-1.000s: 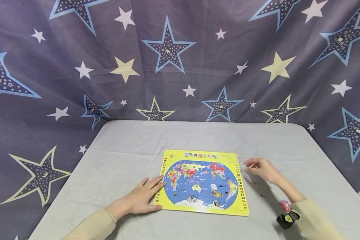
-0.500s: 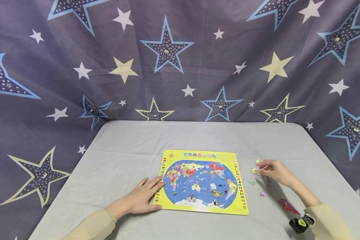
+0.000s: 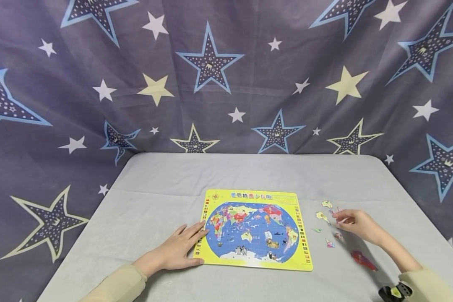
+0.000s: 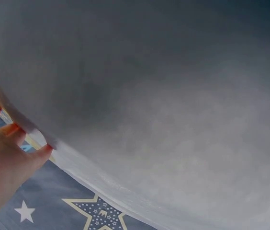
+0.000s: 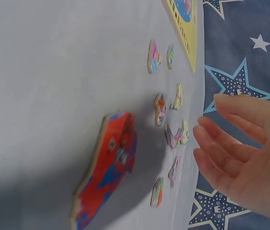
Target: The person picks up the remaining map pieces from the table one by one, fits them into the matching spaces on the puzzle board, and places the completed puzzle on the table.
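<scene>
A yellow-bordered world map puzzle board (image 3: 254,265) lies flat on the table, and my left hand (image 3: 173,249) rests on its left edge with fingers spread. To the right of the board, my right hand (image 3: 364,226) hovers over loose puzzle pieces, fingers relaxed and nothing visible between them. Two cream pieces lie by its fingertips, the upper cream piece (image 3: 326,204) and a lower one. Nearer the wrist is a larger red piece (image 3: 363,260). In the right wrist view, a purple piece (image 5: 174,139) and a pink piece (image 5: 174,170) lie beneath the fingers.
A small green piece (image 3: 317,230) and a pink-and-blue piece (image 3: 330,243) lie between the board and the right hand. Grey cloth covers the table (image 3: 158,176). A star-patterned curtain (image 3: 234,84) hangs behind it. A black strap device (image 3: 395,292) is on the right wrist.
My right hand has moved right, away from the board's edge, over the loose pieces, uncovering the two cream ones. The left hand has stayed on the board.
</scene>
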`<control>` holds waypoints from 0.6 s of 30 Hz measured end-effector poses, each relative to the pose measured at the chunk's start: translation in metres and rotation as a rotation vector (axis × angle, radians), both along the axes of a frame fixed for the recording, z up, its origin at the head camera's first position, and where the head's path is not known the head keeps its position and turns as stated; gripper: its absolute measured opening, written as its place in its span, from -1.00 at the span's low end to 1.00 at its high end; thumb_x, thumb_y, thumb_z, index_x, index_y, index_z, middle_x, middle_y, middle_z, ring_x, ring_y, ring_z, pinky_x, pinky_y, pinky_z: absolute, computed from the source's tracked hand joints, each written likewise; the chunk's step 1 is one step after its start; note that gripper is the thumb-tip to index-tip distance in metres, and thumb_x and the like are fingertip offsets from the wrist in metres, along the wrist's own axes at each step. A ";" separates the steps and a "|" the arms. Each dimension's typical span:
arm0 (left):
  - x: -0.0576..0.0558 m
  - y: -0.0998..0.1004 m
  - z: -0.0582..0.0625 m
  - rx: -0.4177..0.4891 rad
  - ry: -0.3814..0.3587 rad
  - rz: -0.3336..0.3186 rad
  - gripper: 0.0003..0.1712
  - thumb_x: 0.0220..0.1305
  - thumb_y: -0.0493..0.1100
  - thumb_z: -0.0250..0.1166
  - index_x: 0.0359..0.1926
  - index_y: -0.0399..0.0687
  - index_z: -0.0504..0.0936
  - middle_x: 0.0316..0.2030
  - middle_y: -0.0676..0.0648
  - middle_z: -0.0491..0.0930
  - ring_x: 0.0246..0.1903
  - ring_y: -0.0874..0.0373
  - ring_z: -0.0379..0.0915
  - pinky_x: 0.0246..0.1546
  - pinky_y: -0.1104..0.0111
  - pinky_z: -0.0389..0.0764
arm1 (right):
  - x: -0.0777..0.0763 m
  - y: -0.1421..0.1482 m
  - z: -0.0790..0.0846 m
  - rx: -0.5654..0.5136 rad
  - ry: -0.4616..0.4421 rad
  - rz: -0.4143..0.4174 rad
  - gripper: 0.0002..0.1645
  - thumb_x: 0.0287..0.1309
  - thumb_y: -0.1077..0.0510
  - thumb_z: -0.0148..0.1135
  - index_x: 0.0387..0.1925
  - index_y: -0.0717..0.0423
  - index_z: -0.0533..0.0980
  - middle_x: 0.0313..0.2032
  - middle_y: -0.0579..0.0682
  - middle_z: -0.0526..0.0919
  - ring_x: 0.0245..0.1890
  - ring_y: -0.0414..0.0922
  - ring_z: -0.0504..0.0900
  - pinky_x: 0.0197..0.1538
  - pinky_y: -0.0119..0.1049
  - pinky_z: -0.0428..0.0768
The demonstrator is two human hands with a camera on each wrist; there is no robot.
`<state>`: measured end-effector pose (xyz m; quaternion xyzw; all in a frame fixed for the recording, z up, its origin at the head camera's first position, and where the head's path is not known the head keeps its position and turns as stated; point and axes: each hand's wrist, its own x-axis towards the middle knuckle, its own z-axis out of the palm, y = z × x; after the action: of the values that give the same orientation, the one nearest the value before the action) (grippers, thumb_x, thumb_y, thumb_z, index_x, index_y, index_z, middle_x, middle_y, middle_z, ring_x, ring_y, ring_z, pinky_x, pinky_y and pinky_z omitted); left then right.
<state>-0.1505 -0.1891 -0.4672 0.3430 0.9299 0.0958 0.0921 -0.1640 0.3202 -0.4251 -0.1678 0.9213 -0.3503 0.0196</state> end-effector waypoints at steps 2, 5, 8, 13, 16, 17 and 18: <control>0.000 0.000 0.000 -0.002 0.002 0.000 -0.08 0.07 0.45 -0.10 0.32 0.01 0.09 0.35 -0.06 -0.09 0.31 0.09 -0.17 0.23 0.03 -0.08 | 0.004 0.003 -0.001 -0.001 -0.010 -0.002 -0.74 -0.04 0.36 0.19 -0.24 0.45 0.51 -0.35 0.22 0.60 -0.48 -0.36 0.51 -0.43 -0.43 0.53; 0.000 0.000 0.000 -0.003 0.006 0.000 -0.08 0.07 0.45 -0.10 0.32 0.01 0.09 0.35 -0.06 -0.08 0.31 0.09 -0.17 0.23 0.03 -0.08 | 0.008 0.007 -0.003 -0.004 0.004 0.004 -0.74 -0.05 0.36 0.21 -0.26 0.46 0.50 -0.37 0.21 0.60 -0.49 -0.39 0.50 -0.45 -0.43 0.53; 0.000 0.000 0.000 -0.002 0.011 -0.002 -0.08 0.07 0.45 -0.11 0.33 0.01 0.09 0.35 -0.06 -0.09 0.31 0.10 -0.17 0.23 0.03 -0.08 | 0.013 0.012 -0.005 -0.009 0.037 0.028 -0.74 -0.07 0.38 0.21 -0.28 0.49 0.49 -0.40 0.22 0.59 -0.50 -0.41 0.50 -0.47 -0.43 0.53; 0.001 0.000 0.001 0.003 0.008 -0.003 -0.08 0.07 0.45 -0.10 0.33 0.01 0.09 0.35 -0.06 -0.09 0.31 0.10 -0.17 0.23 0.03 -0.08 | 0.020 0.017 -0.007 -0.015 0.047 0.060 -0.74 -0.10 0.41 0.21 -0.30 0.51 0.47 -0.42 0.24 0.59 -0.48 -0.44 0.49 -0.47 -0.43 0.53; 0.001 0.000 0.001 0.006 0.004 0.000 -0.08 0.07 0.45 -0.10 0.32 0.01 0.09 0.35 -0.06 -0.09 0.31 0.10 -0.17 0.23 0.03 -0.08 | 0.023 0.021 -0.009 -0.021 0.036 0.077 -0.73 -0.10 0.40 0.21 -0.29 0.52 0.46 -0.42 0.25 0.59 -0.47 -0.45 0.49 -0.46 -0.44 0.53; 0.001 0.000 0.001 0.005 0.002 0.002 -0.08 0.07 0.45 -0.10 0.32 0.01 0.10 0.35 -0.06 -0.09 0.31 0.10 -0.17 0.23 0.03 -0.08 | 0.024 0.022 -0.009 -0.026 0.036 0.085 -0.73 -0.10 0.40 0.21 -0.28 0.52 0.46 -0.41 0.24 0.59 -0.47 -0.45 0.49 -0.46 -0.44 0.53; 0.001 0.000 0.001 0.003 0.002 0.002 -0.08 0.07 0.45 -0.10 0.32 0.01 0.10 0.35 -0.06 -0.09 0.31 0.10 -0.17 0.23 0.03 -0.08 | 0.025 0.023 -0.010 -0.029 0.037 0.092 -0.73 -0.10 0.41 0.21 -0.28 0.51 0.46 -0.42 0.24 0.59 -0.46 -0.45 0.49 -0.46 -0.44 0.53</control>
<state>-0.1498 -0.1891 -0.4663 0.3423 0.9302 0.0970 0.0906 -0.1389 0.3430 -0.4355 -0.2169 0.9075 -0.3593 0.0162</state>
